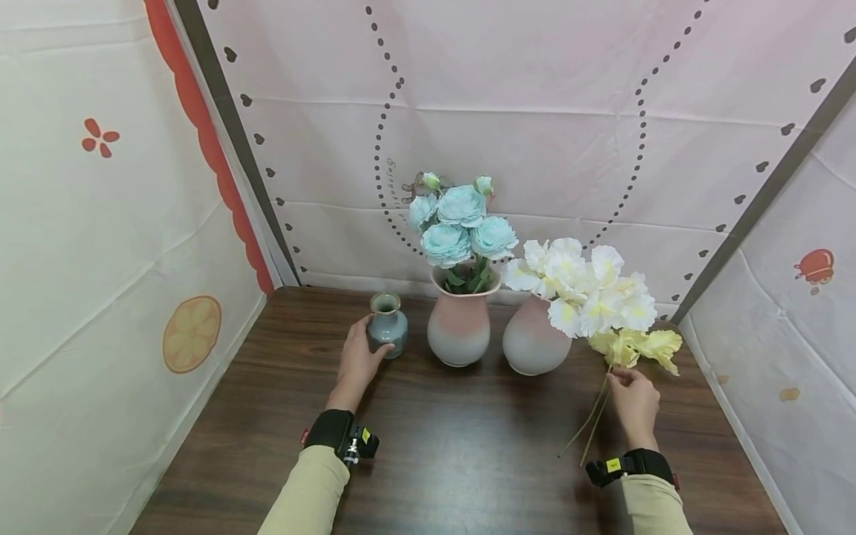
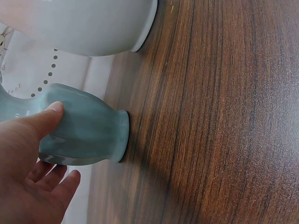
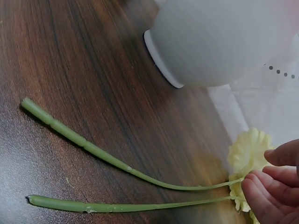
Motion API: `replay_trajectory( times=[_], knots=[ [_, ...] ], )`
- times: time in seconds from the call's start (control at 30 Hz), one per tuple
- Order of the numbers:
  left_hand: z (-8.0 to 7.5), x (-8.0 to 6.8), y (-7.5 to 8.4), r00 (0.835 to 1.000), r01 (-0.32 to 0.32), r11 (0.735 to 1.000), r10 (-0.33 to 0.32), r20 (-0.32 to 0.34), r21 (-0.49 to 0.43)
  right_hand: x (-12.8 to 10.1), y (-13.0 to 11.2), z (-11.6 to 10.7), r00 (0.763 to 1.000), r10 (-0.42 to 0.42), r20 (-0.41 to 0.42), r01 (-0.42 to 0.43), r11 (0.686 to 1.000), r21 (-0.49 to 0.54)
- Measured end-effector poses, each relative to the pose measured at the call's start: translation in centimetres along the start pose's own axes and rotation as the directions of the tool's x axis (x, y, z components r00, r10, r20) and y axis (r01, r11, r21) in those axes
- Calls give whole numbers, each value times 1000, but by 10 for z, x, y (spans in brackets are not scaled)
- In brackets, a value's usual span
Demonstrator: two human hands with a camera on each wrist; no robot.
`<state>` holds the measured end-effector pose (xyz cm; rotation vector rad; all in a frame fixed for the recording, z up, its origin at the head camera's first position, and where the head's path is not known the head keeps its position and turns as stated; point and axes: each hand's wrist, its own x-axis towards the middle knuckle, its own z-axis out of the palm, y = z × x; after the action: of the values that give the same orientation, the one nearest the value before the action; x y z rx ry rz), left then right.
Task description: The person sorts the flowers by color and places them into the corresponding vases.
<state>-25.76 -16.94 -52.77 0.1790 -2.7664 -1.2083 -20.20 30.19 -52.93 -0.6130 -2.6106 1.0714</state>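
My left hand [image 1: 357, 364] grips the small blue-green vase [image 1: 389, 333], thumb on its near side and fingers around it. In the left wrist view, that vase [image 2: 86, 126] has its foot at the wooden table. On the right, the fingertips of my right hand [image 1: 635, 405] touch the upper stems of the pale yellow flowers [image 1: 631, 348]. A gap shows between thumb and fingers in the right wrist view. Two green stems [image 3: 107, 158] lie on the table, pointing toward me. The flower heads are partly hidden by the hand and white blooms.
Between my hands stand a pink-and-white vase [image 1: 458, 327] with light blue flowers [image 1: 461, 223] and a second such vase [image 1: 535, 342] with white flowers [image 1: 588, 286]. Behind the wooden table [image 1: 468, 453] hangs a pale printed curtain [image 1: 515, 148]; further cloth hangs at both sides.
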Motion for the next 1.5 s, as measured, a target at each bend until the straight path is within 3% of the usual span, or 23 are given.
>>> replay_trajectory(
  times=[0.13,0.57,0.83,1.13,1.37,1.5],
  knots=[
    [0,0,0,1000,1,1000,-1,2,1,3,2,2,998,38,54,-36,999,-25],
    [-1,-1,1,1000,4,1000,-4,-2,-10,9,8,9,984,42,173,-16,989,-147],
    [0,0,1,1000,5,1000,-5,0,-21,10,13,13,984,17,179,16,983,-182],
    [-1,0,1,1000,2,1000,-2,5,-11,11,17,15,982,35,186,-9,990,-139],
    [-1,0,1,1000,1,1000,-1,5,-9,7,15,15,983,92,160,-86,995,-49],
    [-1,0,0,1000,-2,1000,2,2,-5,5,12,13,987,82,140,-82,997,-6]
  ],
)
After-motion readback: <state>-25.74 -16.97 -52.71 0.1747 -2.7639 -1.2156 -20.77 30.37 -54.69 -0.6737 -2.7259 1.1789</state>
